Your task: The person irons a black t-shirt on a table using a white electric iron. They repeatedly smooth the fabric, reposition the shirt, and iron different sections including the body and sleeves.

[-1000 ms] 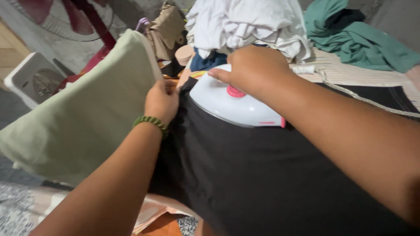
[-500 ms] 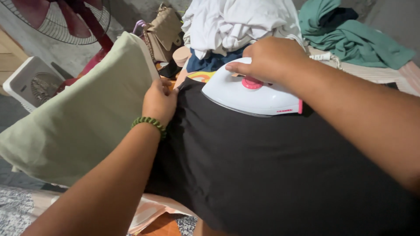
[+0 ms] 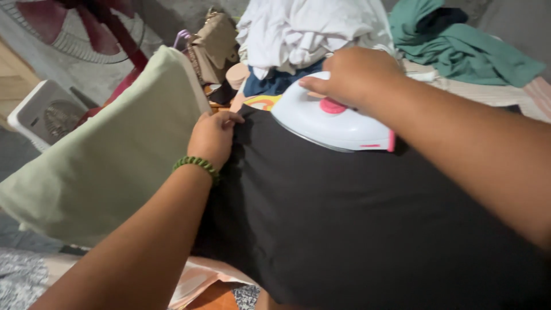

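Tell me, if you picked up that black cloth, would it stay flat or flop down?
Probably flop: the black cloth drapes limply over the edge and bunches where the left hand pinches it. It likely feels light, and may slide unless held while the iron pushes across.

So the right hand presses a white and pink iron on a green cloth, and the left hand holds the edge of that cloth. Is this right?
Not quite: the cloth is black, not green. The head view shows the right hand pressing the white and pink iron on a black cloth, with the left hand holding its edge. The green clothes lie behind, untouched.
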